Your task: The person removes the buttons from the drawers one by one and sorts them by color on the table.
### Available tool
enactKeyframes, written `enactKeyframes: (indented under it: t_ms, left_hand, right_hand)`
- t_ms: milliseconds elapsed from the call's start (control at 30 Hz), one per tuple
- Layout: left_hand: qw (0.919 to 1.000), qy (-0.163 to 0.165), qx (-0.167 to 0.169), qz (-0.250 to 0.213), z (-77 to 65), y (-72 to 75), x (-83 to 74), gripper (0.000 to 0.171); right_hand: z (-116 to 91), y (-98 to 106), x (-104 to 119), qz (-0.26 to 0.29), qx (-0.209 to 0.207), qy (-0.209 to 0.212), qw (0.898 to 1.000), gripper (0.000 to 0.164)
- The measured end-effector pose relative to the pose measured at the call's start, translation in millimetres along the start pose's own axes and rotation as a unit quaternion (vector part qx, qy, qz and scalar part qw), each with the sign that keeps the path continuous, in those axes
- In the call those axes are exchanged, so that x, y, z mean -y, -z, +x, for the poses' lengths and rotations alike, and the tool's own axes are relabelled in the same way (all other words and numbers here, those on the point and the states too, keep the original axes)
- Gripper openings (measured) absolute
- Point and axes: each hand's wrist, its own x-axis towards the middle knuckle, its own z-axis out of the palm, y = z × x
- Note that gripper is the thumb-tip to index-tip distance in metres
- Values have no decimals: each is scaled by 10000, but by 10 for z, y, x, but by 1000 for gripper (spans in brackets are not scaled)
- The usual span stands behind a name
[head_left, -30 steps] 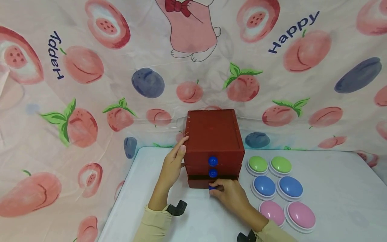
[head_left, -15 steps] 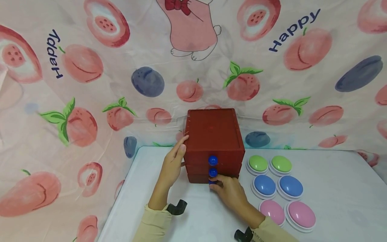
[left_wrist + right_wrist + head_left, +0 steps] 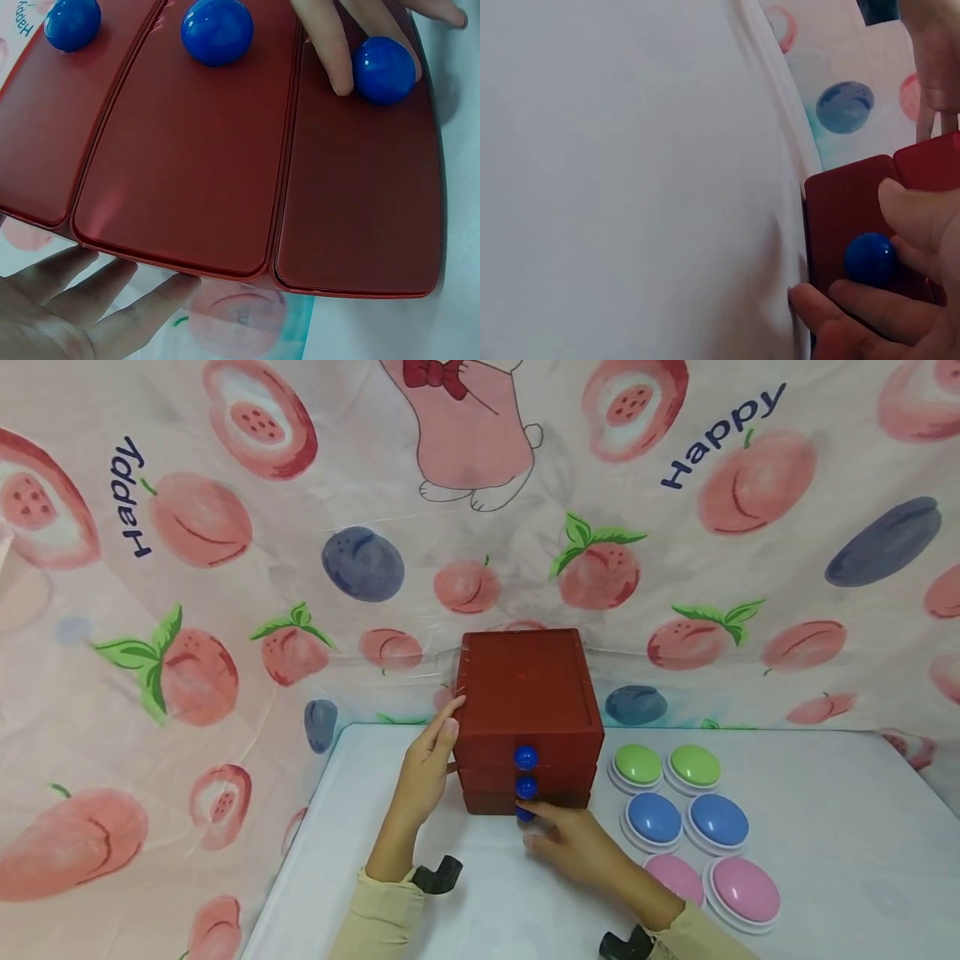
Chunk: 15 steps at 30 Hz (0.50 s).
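A dark red drawer box (image 3: 528,683) stands on the white table, with three round blue knobs in a column down its front. All three drawers are flush. At its left side my left hand (image 3: 424,777) rests with extended fingers, which meet the box edge in the left wrist view. My right hand (image 3: 581,850) is at the bottom knob (image 3: 524,815). Its fingers are spread around that knob, one seemingly touching it, while the thumb (image 3: 911,210) stands away from it in the right wrist view. The middle knob (image 3: 527,787) is just above that hand.
Right of the box are paired round push buttons: green (image 3: 637,764), blue (image 3: 654,818) and pink (image 3: 746,890). My right forearm partly covers the nearer-left pink button (image 3: 677,878). A fruit-print cloth (image 3: 480,543) hangs right behind the table.
The bottom drawer, slightly out a second ago, has gone in flush under my right hand. Since then that hand has loosened its pinch on the knob and drawn slightly back. My left hand has stayed put.
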Motion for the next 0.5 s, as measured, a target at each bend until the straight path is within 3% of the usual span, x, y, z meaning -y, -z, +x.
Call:
enactKeyframes:
  t_ms: [133,267,367,500]
  left_hand:
    - [10000,30,-2,20,-5,10,2,44]
    - [9998,37,15,217,-59,52,-24,45]
    - [9972,53,196,722,-131,121,-55,49]
    - [9858,155,558,1576,-252,273,-75,55]
  right_hand:
    - [-115,43,-5,55,445,74,9990,61]
    - [-266,99,15,12,674,227,9975,62]
    - [-409,225,56,114,986,60,9950,59]
    - [-638,510,72,273,1086,-92,9937,55]
